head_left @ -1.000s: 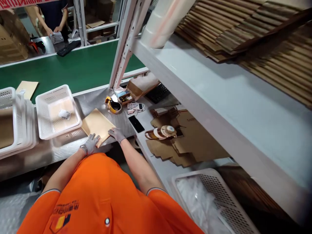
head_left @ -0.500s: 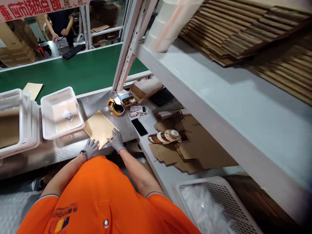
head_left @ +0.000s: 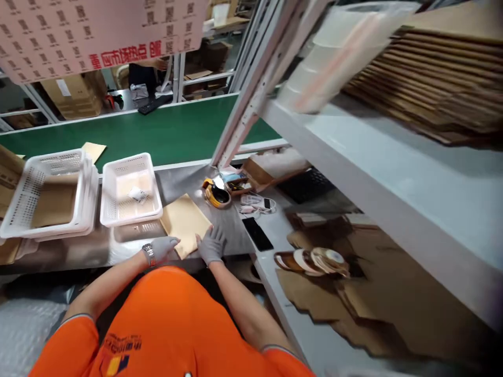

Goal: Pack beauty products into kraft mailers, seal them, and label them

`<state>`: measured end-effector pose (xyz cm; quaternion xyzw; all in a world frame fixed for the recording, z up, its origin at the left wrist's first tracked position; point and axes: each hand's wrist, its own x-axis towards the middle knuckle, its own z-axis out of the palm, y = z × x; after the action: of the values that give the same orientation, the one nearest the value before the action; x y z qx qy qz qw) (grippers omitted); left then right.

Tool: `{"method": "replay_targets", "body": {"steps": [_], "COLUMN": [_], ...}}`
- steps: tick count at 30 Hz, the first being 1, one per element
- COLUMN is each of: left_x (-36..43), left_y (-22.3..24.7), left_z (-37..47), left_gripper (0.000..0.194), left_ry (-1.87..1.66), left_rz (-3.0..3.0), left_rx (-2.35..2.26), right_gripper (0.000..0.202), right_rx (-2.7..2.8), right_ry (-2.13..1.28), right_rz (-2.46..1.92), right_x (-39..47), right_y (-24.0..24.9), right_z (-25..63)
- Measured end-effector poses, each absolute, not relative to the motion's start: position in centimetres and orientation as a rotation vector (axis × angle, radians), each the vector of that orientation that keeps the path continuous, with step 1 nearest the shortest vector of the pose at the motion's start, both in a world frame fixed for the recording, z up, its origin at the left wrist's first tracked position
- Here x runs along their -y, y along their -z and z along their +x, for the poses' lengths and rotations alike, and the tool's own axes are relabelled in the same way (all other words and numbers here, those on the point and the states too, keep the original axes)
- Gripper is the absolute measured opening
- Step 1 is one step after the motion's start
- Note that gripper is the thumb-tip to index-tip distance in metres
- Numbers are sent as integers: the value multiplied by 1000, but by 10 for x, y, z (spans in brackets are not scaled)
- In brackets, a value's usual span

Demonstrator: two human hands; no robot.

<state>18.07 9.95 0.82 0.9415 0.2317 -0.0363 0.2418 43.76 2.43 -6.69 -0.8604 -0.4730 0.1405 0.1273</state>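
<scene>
A pale yellow envelope (head_left: 186, 222) lies at an angle on the metal bench, near its front edge. My left hand (head_left: 164, 249), in a grey glove with a watch at the wrist, has its fingers closed at the envelope's lower left edge. At the lower right edge is my right hand (head_left: 212, 245), also gloved in grey. Its fingers are stretched out and apart, with the thumb on the envelope. Just left of the envelope stands a white perforated basket (head_left: 108, 209) holding a flat pale item and a white label (head_left: 138, 195).
Stacked white baskets (head_left: 84, 209) stand at left. Behind the bench runs a green conveyor (head_left: 168, 131). A tape dispenser (head_left: 216, 193), phone (head_left: 257, 234) and bottle (head_left: 310, 261) are at right, below a shelf (head_left: 353, 152) bearing folded cardboard. A metal post (head_left: 251, 107) rises nearby.
The view has shifted, so the scene sits further right. My left hand's fingers, spread flat before, are now drawn together at the envelope's edge. My right hand stays at its right side.
</scene>
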Motion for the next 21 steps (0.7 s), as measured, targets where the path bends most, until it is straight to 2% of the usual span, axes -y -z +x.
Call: {"method": "replay_targets", "body": {"steps": [3, 6, 9, 12, 16, 19, 21], "left_x": [-143, -203, -257, -292, -316, -331, -341], "left_y": [-40, -69, -86, -89, -82, -78, -78], "left_z": [170, 153, 136, 127, 128, 135, 141], "left_gripper": [58, 51, 55, 54, 46, 38, 34], "left_ry": [-147, -315, -177, 40, 126, 145, 135], "left_rz": [2502, 2424, 2333, 2296, 2327, 2342, 2341], "left_rx": [-873, -1217, -1513, -1595, -1517, -1476, -1453], "right_gripper": [90, 93, 95, 95, 80, 66, 60], "right_rx": [1722, 1834, 1809, 1770, 1835, 2020, 1982], "right_ry": [-391, -373, -344, -359, -440, -755, -847], "right_rz": [-2383, -2385, -2408, -2412, -2347, -2027, -1878], "right_x": [-7, 3, 2, -2, -2, 6, 12], "right_y": [82, 92, 94, 92, 97, 104, 103], "right_z": [415, 401, 398, 398, 388, 379, 380]}}
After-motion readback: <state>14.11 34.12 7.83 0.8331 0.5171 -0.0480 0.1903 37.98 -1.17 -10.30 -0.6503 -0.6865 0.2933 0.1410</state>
